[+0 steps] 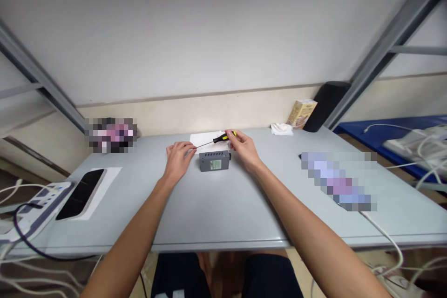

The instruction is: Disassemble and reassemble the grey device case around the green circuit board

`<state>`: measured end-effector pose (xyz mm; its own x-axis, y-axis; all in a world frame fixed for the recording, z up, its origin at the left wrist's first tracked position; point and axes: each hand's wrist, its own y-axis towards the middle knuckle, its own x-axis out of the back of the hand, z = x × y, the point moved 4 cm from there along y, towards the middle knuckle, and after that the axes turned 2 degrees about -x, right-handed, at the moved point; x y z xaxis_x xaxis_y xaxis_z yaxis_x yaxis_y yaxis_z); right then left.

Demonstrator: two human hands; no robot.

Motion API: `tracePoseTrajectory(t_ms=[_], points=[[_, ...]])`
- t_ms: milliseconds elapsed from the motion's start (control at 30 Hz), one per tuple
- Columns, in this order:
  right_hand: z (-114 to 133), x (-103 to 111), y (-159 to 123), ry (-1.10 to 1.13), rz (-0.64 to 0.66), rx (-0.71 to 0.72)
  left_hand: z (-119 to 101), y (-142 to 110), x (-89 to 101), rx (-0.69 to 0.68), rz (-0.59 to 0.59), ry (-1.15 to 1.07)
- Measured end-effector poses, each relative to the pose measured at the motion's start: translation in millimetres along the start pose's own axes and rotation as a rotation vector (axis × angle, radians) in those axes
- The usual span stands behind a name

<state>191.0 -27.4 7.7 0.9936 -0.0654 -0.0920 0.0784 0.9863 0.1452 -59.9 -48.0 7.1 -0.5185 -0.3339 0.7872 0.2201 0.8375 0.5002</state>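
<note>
Left hand: back of desk, left of the grey metal box; thumb and forefinger (178, 160) tips pressed together at the screwdriver's tip. Too small to tell if they pinch the tip itself or a tiny part.
Right hand: thumb and fingers (245, 149) pinching the handle end, just behind the box's right end.
Screwdriver: black-and-yellow handle (225, 137), thin shaft pointing left and slightly down to the left fingertips, held behind the box.
Grey metal box: on the desk between the hands (214, 162), pale green label facing the person, row of slots above it, small dark fitting at right end.
White sheet: flat behind the box (202, 138), partly under the screwdriver.
Desk: grey top (209, 209), against the wall.
Left side: phone (82, 194) overlapping white paper (105, 185); power strip (44, 207) beside it, cables plugged in. Pixelated item (111, 135) at back.
Right side: crumpled tissue (282, 129), yellow carton (302, 114), black cylinder (327, 104) leaning at back. Pixelated item (337, 184) nearer, white cable (386, 235) at its near end.
</note>
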Motion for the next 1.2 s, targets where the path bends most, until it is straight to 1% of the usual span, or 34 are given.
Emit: tracePoseTrajectory(t_ms=[167,300,433,533,600,700,833,1067,1133,1200], points=[[1,-1,-1,0.009,-0.002,0.002,-1,0,1.4,-0.008,-0.027,-0.013],[1,-2,-1,0.035,0.004,-0.007,0,2,1.7,0.030,-0.057,-0.056],[0,-2,0,0.057,0.003,-0.032,3,4,2.0,0.116,-0.098,-0.149],[-4,-4,1,0.096,0.017,-0.066,6,6,2.4,0.170,-0.121,-0.266],[-7,-4,1,0.136,0.029,-0.091,7,7,2.1,0.212,-0.125,-0.362],[-11,-6,1,0.191,0.042,-0.124,10,7,0.7,0.313,-0.118,-0.493],[-10,-9,0,0.235,0.042,-0.145,8,6,0.7,0.401,-0.132,-0.603],[-3,-11,-4,0.233,0.009,-0.107,4,5,1.1,0.421,-0.123,-0.712],[1,-9,-3,0.218,-0.002,-0.081,3,6,1.6,0.416,-0.101,-0.732],[8,-5,-2,0.193,-0.045,-0.034,2,7,4.0,0.404,-0.095,-0.736]])
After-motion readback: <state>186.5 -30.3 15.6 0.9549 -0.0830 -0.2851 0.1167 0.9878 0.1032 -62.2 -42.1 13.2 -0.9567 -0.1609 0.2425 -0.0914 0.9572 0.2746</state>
